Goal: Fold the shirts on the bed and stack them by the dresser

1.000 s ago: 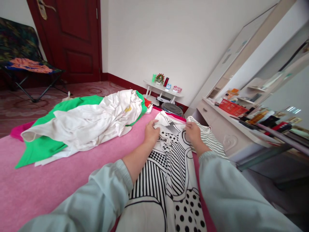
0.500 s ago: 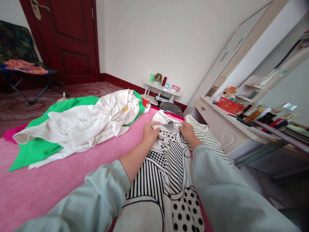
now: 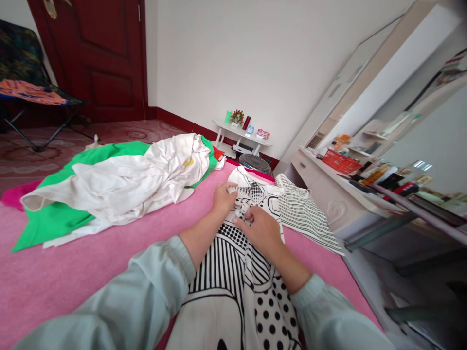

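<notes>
A white dress with black stripes, dots and curved lines lies stretched out lengthwise in front of me, its top end pointing away. My left hand pinches its left edge near the top, thumb and fingers on the cloth. Over the dress's middle, my right hand is curled, thumb and fingertips at a small bunched fold of the fabric; the exact grip is partly hidden. Just right of the dress's top lies a white garment with thin dark stripes.
Pink bedding lies under the clothes. A pile of white garments and green cloth is on the left. To the right stands a dressing table with a red basket. A low white shelf is by the wall.
My right hand has left the dress's upper right edge and come inward and nearer me, to its middle. The left hand stays at the left edge. The view has shifted slightly.
</notes>
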`<action>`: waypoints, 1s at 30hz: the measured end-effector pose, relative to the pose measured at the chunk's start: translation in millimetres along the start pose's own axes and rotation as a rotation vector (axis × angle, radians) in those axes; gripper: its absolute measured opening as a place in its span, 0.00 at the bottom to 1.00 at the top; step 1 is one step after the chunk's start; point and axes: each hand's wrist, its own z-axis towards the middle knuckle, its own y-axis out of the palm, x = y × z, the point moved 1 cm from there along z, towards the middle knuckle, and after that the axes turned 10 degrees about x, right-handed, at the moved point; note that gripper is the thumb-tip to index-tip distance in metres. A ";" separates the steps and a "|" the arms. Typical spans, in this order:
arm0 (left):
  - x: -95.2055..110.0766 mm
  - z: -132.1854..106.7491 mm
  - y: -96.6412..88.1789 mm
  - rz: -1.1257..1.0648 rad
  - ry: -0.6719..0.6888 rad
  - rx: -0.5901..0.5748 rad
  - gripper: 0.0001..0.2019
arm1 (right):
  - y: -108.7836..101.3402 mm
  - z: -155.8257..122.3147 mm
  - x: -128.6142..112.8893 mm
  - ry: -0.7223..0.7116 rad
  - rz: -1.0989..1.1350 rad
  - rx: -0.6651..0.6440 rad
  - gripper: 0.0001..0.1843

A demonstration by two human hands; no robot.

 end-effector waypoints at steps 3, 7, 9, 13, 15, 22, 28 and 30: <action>5.8 -0.3 -4.5 0.065 0.023 -0.033 0.12 | 4.8 -12.1 -12.8 -0.031 -0.097 0.012 0.11; 7.8 1.9 -7.7 0.111 0.009 -0.098 0.10 | 7.6 -14.7 -10.4 0.001 -0.077 0.040 0.02; 4.4 5.4 -7.6 0.103 -0.025 -0.085 0.09 | 3.0 -15.1 -7.7 -0.009 -0.016 0.082 0.02; -5.5 14.5 -5.6 0.070 -0.079 -0.024 0.13 | -8.4 -16.7 -6.6 -0.138 0.137 0.114 0.05; -8.9 17.9 -4.7 0.052 -0.089 -0.006 0.15 | -10.8 -17.8 -8.2 -0.182 0.200 0.063 0.04; -2.8 13.8 -8.7 0.192 0.069 -0.010 0.30 | -5.6 -18.8 -10.7 -0.168 0.320 0.066 0.11; 21.1 -8.8 -9.7 0.424 0.570 -0.081 0.20 | 2.6 -18.4 -6.0 -0.111 0.331 0.042 0.10; 22.6 -17.4 -5.4 0.479 0.621 -0.260 0.17 | 3.3 -19.2 -5.2 -0.051 0.374 0.078 0.10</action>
